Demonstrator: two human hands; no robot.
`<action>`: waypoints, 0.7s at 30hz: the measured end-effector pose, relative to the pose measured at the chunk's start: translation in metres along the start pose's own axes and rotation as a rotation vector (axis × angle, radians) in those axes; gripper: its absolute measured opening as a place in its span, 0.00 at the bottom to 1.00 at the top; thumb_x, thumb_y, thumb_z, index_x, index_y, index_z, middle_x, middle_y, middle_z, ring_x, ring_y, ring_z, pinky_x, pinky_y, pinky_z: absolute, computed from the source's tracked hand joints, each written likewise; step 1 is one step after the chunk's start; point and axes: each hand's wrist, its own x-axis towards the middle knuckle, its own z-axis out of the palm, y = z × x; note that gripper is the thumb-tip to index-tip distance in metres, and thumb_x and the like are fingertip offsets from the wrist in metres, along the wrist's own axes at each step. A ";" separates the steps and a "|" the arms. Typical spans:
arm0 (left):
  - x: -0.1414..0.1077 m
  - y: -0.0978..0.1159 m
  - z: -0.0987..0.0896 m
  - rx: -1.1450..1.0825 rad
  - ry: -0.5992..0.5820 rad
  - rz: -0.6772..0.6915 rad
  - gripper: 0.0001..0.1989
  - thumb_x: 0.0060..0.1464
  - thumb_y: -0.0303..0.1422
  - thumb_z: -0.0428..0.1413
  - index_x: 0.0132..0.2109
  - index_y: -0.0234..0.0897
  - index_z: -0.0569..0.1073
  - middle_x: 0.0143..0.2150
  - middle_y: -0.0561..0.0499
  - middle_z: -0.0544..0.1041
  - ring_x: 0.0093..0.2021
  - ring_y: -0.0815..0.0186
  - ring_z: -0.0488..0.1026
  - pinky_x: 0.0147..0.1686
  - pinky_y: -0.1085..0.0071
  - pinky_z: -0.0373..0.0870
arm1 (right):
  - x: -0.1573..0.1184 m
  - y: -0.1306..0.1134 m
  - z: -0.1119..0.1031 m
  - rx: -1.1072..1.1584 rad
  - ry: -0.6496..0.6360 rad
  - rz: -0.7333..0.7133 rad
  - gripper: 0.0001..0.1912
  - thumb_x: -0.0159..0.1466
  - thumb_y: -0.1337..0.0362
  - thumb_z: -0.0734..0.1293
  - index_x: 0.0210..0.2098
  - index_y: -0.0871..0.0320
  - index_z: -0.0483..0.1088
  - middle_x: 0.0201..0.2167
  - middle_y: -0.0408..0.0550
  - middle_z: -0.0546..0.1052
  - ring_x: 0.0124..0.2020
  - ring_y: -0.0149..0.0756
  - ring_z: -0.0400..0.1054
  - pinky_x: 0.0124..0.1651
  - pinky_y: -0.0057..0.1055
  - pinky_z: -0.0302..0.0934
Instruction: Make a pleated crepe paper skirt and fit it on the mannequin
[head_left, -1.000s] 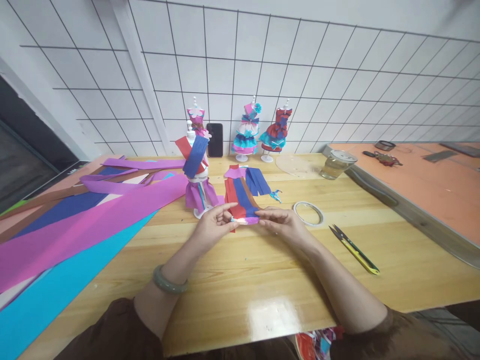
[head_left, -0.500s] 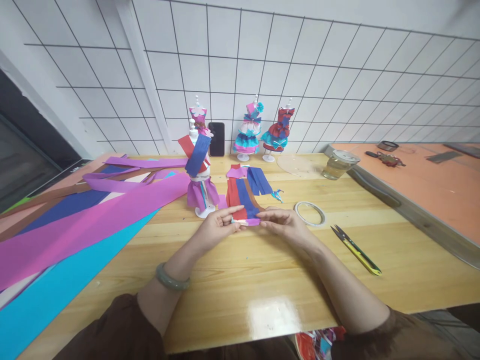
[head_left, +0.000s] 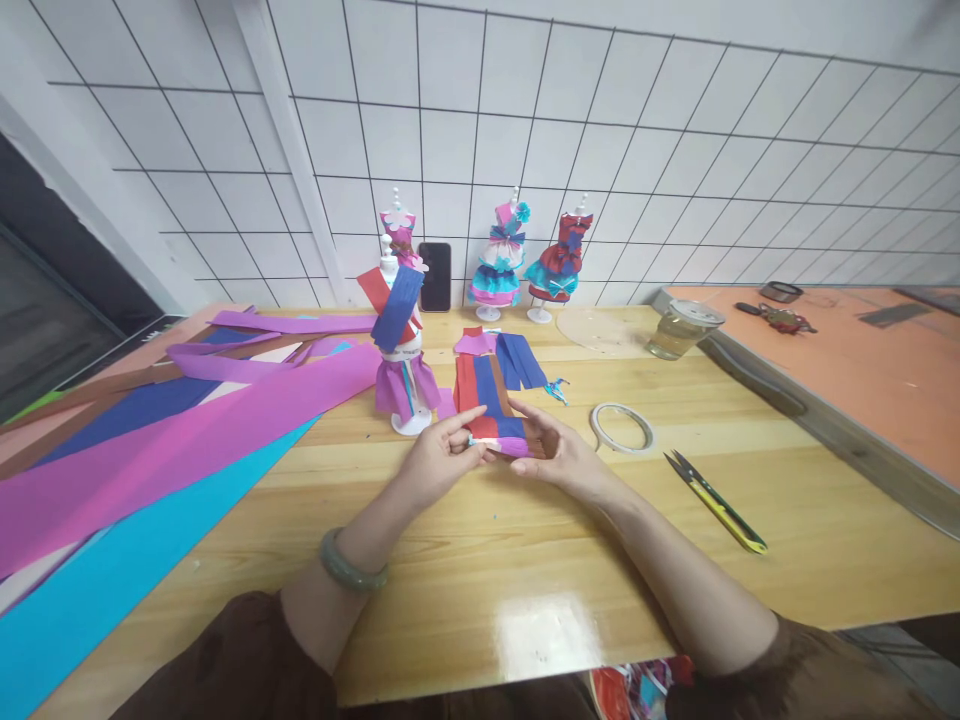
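Note:
Both my hands are on a banded piece of crepe paper [head_left: 513, 427] in red, blue and brown, with a white and purple lower edge. My left hand [head_left: 442, 455] pinches its left corner between thumb and fingers. Around its right, brown end curves my right hand [head_left: 566, 455], thumb below and fingers behind. The far part of the paper lies on the table. Just beyond my left hand stands a small dress form [head_left: 406, 390] with a purple skirt and crossed red and blue strips on its bust.
Long crepe paper strips [head_left: 300, 400] cover the left side. A tape roll [head_left: 622, 428] and thread snips [head_left: 716, 503] lie at right, with a lidded cup [head_left: 684, 328] farther back. Dressed forms [head_left: 497, 260] and a phone [head_left: 435, 277] stand by the tiled wall. Blue paper pieces [head_left: 520, 360] lie mid-table.
My right hand has opened wider around the right end, and more of the brown band shows there. The near edge of the paper now looks broader and tilted. My left hand keeps its pinch.

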 end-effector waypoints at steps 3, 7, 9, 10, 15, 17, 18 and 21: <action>0.000 -0.005 0.001 0.021 -0.047 0.030 0.29 0.45 0.31 0.56 0.56 0.34 0.61 0.17 0.62 0.57 0.26 0.72 0.70 0.38 0.70 0.68 | 0.002 0.007 0.004 -0.072 0.106 -0.043 0.40 0.44 0.63 0.73 0.55 0.52 0.56 0.54 0.50 0.63 0.50 0.41 0.63 0.51 0.37 0.59; 0.000 -0.007 0.002 0.010 -0.093 -0.007 0.30 0.45 0.31 0.56 0.57 0.33 0.59 0.23 0.56 0.70 0.31 0.68 0.73 0.37 0.70 0.68 | 0.004 0.011 0.002 -0.176 0.226 -0.062 0.32 0.47 0.60 0.71 0.50 0.55 0.63 0.50 0.50 0.68 0.50 0.42 0.63 0.50 0.37 0.60; 0.000 -0.006 0.000 -0.003 -0.126 -0.025 0.31 0.44 0.31 0.57 0.56 0.33 0.59 0.28 0.51 0.74 0.33 0.66 0.73 0.37 0.69 0.68 | 0.004 0.010 0.000 -0.183 0.235 -0.053 0.31 0.48 0.60 0.71 0.50 0.56 0.63 0.47 0.50 0.71 0.48 0.42 0.65 0.48 0.38 0.61; -0.001 -0.005 -0.001 -0.007 -0.141 -0.030 0.31 0.44 0.31 0.57 0.56 0.33 0.59 0.30 0.49 0.75 0.34 0.66 0.73 0.38 0.69 0.68 | 0.004 0.009 -0.001 -0.181 0.236 -0.051 0.31 0.48 0.60 0.71 0.50 0.55 0.63 0.45 0.49 0.72 0.47 0.42 0.65 0.47 0.38 0.61; 0.000 0.001 -0.011 -0.011 -0.201 -0.050 0.31 0.43 0.32 0.59 0.55 0.34 0.60 0.36 0.45 0.76 0.37 0.64 0.73 0.40 0.67 0.66 | 0.003 0.003 -0.006 -0.166 0.269 -0.066 0.30 0.48 0.61 0.71 0.50 0.55 0.63 0.48 0.49 0.70 0.46 0.42 0.65 0.47 0.38 0.61; 0.000 0.004 -0.012 -0.012 -0.191 -0.047 0.33 0.42 0.31 0.59 0.56 0.35 0.59 0.38 0.44 0.75 0.39 0.64 0.72 0.40 0.68 0.66 | 0.003 0.002 -0.007 -0.182 0.303 -0.070 0.30 0.48 0.61 0.71 0.50 0.55 0.63 0.49 0.50 0.69 0.48 0.42 0.64 0.49 0.38 0.59; 0.000 0.005 -0.011 -0.009 -0.181 -0.036 0.34 0.41 0.31 0.60 0.57 0.36 0.58 0.39 0.45 0.74 0.40 0.65 0.71 0.40 0.69 0.66 | 0.003 0.003 -0.006 -0.196 0.320 -0.072 0.30 0.48 0.61 0.70 0.50 0.56 0.63 0.49 0.50 0.69 0.49 0.42 0.63 0.49 0.38 0.59; -0.002 0.004 -0.004 0.001 -0.161 0.021 0.38 0.38 0.30 0.61 0.58 0.38 0.56 0.41 0.46 0.72 0.41 0.67 0.70 0.39 0.71 0.66 | 0.004 0.007 -0.002 -0.225 0.324 -0.084 0.29 0.48 0.61 0.71 0.49 0.56 0.64 0.50 0.50 0.68 0.50 0.43 0.62 0.50 0.39 0.57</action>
